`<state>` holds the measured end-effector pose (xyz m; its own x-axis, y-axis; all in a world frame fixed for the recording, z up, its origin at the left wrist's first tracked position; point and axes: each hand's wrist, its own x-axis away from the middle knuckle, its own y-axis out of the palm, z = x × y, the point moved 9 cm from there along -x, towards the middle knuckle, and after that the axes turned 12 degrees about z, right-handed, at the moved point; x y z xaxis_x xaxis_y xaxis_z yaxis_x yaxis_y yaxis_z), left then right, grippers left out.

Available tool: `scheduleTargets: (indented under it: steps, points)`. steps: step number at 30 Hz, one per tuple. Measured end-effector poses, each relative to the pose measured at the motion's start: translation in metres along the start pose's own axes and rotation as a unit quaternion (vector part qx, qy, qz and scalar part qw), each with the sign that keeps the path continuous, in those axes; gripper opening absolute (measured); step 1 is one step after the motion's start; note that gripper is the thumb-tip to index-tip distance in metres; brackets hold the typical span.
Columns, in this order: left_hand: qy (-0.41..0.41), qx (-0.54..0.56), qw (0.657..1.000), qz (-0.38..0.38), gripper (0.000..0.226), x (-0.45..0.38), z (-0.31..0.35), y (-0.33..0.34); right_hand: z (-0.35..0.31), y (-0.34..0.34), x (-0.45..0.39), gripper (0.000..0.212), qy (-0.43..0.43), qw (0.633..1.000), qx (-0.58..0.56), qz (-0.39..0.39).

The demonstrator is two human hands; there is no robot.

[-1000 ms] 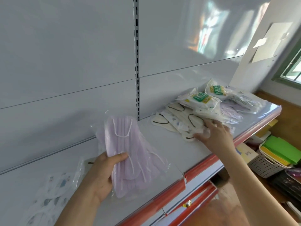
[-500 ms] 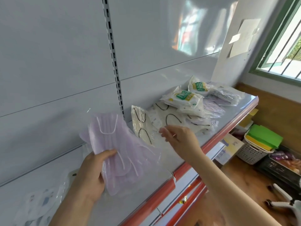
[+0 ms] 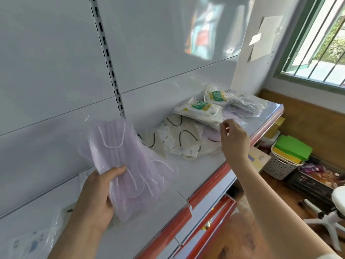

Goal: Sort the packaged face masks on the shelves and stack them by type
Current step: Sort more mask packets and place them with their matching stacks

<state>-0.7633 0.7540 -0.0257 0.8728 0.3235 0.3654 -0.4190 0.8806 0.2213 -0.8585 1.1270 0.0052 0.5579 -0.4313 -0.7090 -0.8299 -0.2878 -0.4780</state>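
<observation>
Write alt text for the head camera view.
A left hand holds a fanned stack of lilac masks above a white shelf, while the right hand reaches toward a mixed pile of packaged masks further along it.

A fanned bundle of lilac masks [image 3: 127, 161] in clear wrap, white ear loops showing, stands upright above the shelf [image 3: 196, 165] near its front edge. Cream masks with black loops [image 3: 179, 141] lie flat and overlapping mid-shelf, near the back panel. White packs with green labels [image 3: 200, 111] are heaped over further lilac packets [image 3: 233, 116] toward the shelf's right end.
</observation>
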Motion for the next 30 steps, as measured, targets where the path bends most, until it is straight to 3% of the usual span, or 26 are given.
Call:
scheduleTargets:
  steps: [3,6,9,11,12,13,15,17,19,20,25,30]
  points:
    - [0.012,-0.005,1.0,-0.007,0.031,0.004,0.004,0.007,-0.015,-0.014,-0.01,0.016,-0.009,0.999,-0.041,0.035]
    - [0.008,-0.011,1.0,-0.011,0.028,0.007,0.001,0.017,-0.022,-0.005,-0.009,0.005,0.011,0.994,-0.104,-0.009]
    - [0.002,-0.013,1.0,-0.007,0.028,0.009,-0.006,0.022,-0.055,0.026,0.036,0.005,-0.082,0.966,-0.155,-0.191]
    - [0.002,-0.013,1.0,-0.009,0.03,0.009,-0.008,0.023,-0.093,0.032,0.086,0.018,-0.211,0.902,-0.183,-0.328]
    - [0.003,-0.014,1.0,-0.008,0.031,0.008,-0.008,0.023,-0.101,0.03,0.103,0.031,-0.254,0.876,-0.196,-0.361]
    - [0.003,-0.016,1.0,-0.008,0.031,0.007,-0.007,0.023,-0.102,0.026,0.106,0.04,-0.262,0.874,-0.205,-0.356]
    - [0.004,-0.017,1.0,-0.007,0.031,0.005,-0.006,0.022,-0.08,0.021,0.075,0.037,-0.193,0.935,-0.167,-0.247]
    - [0.003,-0.019,1.0,-0.002,0.031,0.003,-0.008,0.022,-0.033,0.028,0.037,0.032,-0.101,0.981,-0.008,-0.166]
    - [-0.003,-0.025,1.0,-0.004,0.031,0.003,-0.014,0.026,0.007,0.047,0.022,0.043,-0.041,0.971,0.121,-0.203]
    - [-0.007,-0.029,1.0,-0.007,0.031,0.003,-0.017,0.029,0.018,0.054,0.017,0.045,-0.018,0.968,0.123,-0.218]
    - [-0.029,-0.04,0.999,-0.012,0.028,0.003,-0.03,0.035,0.009,0.053,0.006,0.021,0.04,0.986,0.01,-0.159]
    - [-0.041,-0.055,0.998,0.01,0.029,-0.005,-0.037,0.027,-0.048,0.023,0.039,0.012,0.037,0.968,-0.195,-0.152]
